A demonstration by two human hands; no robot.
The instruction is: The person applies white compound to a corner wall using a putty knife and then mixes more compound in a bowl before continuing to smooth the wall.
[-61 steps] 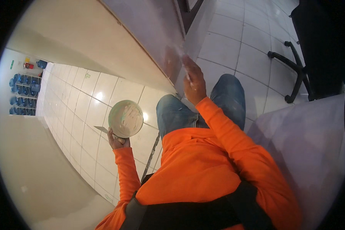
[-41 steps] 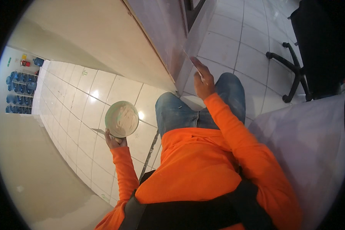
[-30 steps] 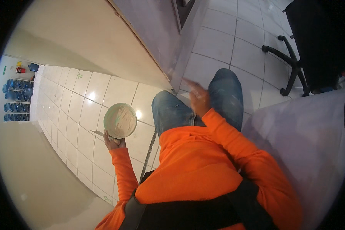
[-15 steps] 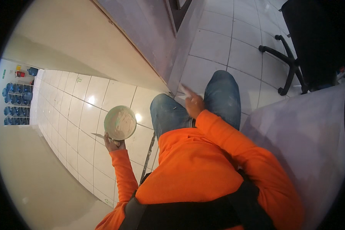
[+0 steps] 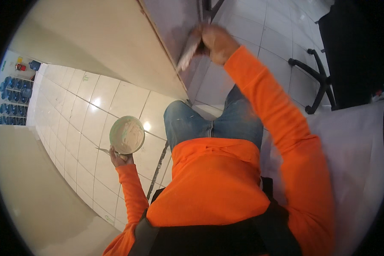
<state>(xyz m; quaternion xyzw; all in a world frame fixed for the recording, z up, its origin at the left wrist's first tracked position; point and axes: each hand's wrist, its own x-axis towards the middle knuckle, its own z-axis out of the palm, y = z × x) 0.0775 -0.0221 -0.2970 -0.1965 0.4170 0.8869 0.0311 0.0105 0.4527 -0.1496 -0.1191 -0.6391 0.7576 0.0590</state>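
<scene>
My left hand (image 5: 121,158) holds up a round pale green bowl (image 5: 115,129), its fingers wrapped at the near side and underneath. Pinkish-beige putty (image 5: 132,135) coats the inside of the bowl. A thin pointed blade (image 5: 103,150) sticks out to the left beside that hand; its handle is hidden. Stretched forward, my right hand (image 5: 217,44) is closed around a flat, pale, putty-smeared tool (image 5: 189,54), seemingly a putty knife, blurred by motion. The tool is at the end edge of the wall (image 5: 158,38); whether it touches cannot be made out.
A black swivel chair (image 5: 322,81) stands at the right on the white tiled floor (image 5: 273,55). Racked blue water bottles (image 5: 15,100) are at the far left. A pale sheet-like surface (image 5: 350,132) lies beside my right arm. A dark strip (image 5: 158,168) crosses the floor tiles.
My right hand has swung from above my lap up and forward to the wall's edge, bringing the flat tool with it. The bowl in my left hand has shifted slightly left.
</scene>
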